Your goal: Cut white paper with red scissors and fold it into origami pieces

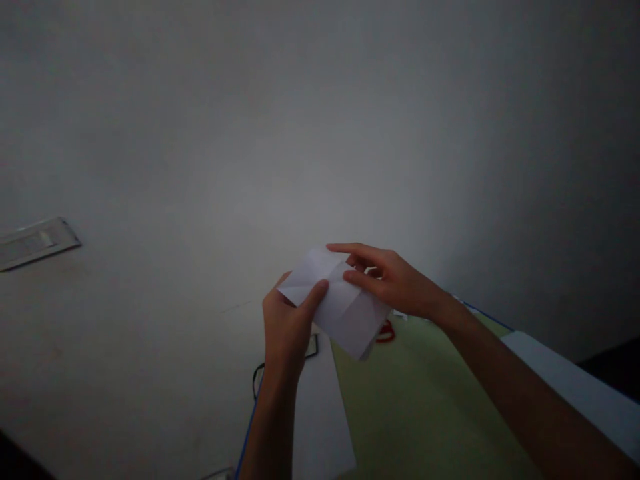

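A folded sheet of white paper (350,313) is held up above the table, its surface marked with creases. On its left side my left hand (290,320) grips it, thumb lying across the front and the other fingers hidden behind. My right hand (385,273) pinches the upper right edge between thumb and fingers, with the index finger stretched along the top. Below the lower corner, more than one layer of paper shows.
Red scissor-like handles (386,331) lie on the green tabletop (425,387), partly behind the paper. White sheets (325,413) line the table's left side, and another white sheet (575,380) lies at right. A pale wall (250,133) rises behind, with a switch-like plate (37,243).
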Demonstrator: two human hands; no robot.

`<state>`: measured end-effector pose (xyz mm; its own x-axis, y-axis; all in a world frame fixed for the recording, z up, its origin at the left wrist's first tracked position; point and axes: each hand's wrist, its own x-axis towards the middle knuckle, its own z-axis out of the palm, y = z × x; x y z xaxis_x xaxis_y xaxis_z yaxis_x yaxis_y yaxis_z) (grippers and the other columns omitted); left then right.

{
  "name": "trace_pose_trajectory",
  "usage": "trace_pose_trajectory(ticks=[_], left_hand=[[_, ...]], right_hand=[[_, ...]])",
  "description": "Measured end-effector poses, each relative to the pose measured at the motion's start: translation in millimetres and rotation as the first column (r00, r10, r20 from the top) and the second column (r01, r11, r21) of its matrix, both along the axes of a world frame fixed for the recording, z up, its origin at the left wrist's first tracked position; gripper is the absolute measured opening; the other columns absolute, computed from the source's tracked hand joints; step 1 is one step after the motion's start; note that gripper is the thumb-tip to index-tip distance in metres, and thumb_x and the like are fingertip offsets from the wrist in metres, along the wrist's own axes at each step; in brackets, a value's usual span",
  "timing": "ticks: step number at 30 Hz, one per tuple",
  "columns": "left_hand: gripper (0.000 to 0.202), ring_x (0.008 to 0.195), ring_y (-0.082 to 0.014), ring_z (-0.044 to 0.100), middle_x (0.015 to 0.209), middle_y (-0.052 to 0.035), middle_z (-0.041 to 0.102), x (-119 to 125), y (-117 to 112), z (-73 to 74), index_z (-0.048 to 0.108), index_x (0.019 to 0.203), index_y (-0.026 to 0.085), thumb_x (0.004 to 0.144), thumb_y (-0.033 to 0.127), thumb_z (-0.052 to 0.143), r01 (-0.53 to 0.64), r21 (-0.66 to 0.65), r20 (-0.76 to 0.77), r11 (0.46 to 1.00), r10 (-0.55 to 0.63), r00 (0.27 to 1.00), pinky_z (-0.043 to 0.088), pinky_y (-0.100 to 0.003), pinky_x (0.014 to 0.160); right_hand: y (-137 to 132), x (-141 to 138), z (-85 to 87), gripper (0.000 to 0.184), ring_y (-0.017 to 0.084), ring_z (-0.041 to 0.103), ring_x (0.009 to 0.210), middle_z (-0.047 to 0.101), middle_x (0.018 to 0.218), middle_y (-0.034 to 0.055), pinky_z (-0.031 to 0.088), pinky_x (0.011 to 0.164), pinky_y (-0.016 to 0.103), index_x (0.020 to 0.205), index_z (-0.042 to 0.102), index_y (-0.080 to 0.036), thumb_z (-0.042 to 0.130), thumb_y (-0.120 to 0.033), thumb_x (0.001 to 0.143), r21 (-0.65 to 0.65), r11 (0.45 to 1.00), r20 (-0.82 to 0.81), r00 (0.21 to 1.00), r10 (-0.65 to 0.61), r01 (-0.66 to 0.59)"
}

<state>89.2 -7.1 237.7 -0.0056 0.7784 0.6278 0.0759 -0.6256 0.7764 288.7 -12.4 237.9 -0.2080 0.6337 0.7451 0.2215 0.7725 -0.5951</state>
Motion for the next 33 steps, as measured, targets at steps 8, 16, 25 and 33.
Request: trace_pose_trajectory(ticks=[8,16,25,33], left_hand=[[0.066,0.141,-0.0303,0.052,0.16,-0.0127,0.049,4,3,-6.9,0.032,0.163,0.03,0.103,0.04,0.056,0.017,0.259,-0.314,0.966,0.067,0.947,0.042,-0.047,0.116],[0.07,0.158,-0.0306,0.025,0.171,-0.0107,0.024,15,-3,-14.6,0.017,0.166,0.038,0.105,0.046,0.05,0.175,0.409,-0.538,0.896,0.082,0.839,0.02,-0.056,0.128],[0.078,0.155,-0.0287,0.034,0.171,-0.0032,0.031,30,-14,-13.9,0.021,0.165,0.04,0.097,0.077,0.022,0.356,0.088,0.057,0.93,-0.361,0.931,0.033,-0.048,0.124],[0.069,0.117,-0.0272,0.068,0.127,-0.0115,0.073,25,-8,-7.7,0.043,0.155,0.027,0.095,0.052,0.067,0.327,-0.047,0.191,0.944,-0.313,0.931,0.056,-0.037,0.093]], right_hand=[[4,-2,-0.3,0.04,0.014,0.064,0.074,0.07,0.095,0.0017,0.052,0.067,0.029,0.131,0.067,-0.024,0.07,-0.023,0.091,0.02,0.998,-0.139,0.989,-0.048,0.052],[3,-5,-0.7,0.039,0.015,0.067,0.076,0.072,0.096,0.0015,0.054,0.072,0.031,0.13,0.066,-0.026,0.071,-0.025,0.091,0.042,0.999,-0.147,0.989,-0.024,0.03],[1,-8,1.3,0.032,0.015,0.066,0.075,0.075,0.094,0.0014,0.053,0.068,0.03,0.12,0.069,-0.024,0.075,-0.027,0.089,0.061,0.997,-0.207,0.978,-0.042,0.055],[1,-7,0.9,0.027,0.016,0.072,0.079,0.078,0.093,0.0017,0.054,0.072,0.029,0.115,0.071,-0.023,0.076,-0.029,0.089,0.061,0.998,-0.23,0.973,0.015,-0.001]])
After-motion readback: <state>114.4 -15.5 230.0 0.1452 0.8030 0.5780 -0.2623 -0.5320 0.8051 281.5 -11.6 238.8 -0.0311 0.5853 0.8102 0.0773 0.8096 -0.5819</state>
